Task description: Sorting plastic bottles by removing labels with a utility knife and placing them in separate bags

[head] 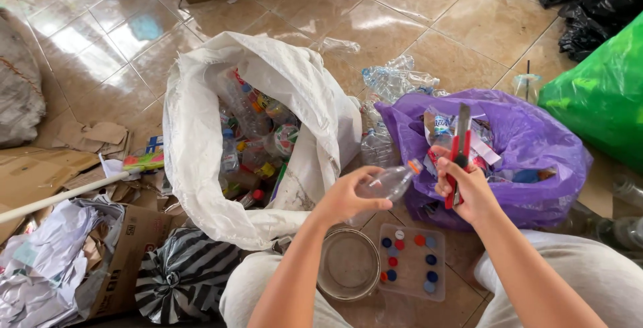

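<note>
From the head view, my left hand [345, 197] wraps a clear plastic bottle [387, 182], cap end turned toward my right hand [469, 187], whose grip is closed on a red utility knife [459, 150] (blade up), above the tray of caps [412, 261].

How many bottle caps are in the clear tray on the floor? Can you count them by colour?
In the clear tray:
Blue caps: 6
Red caps: 4
White caps: 1
Total: 11
</note>
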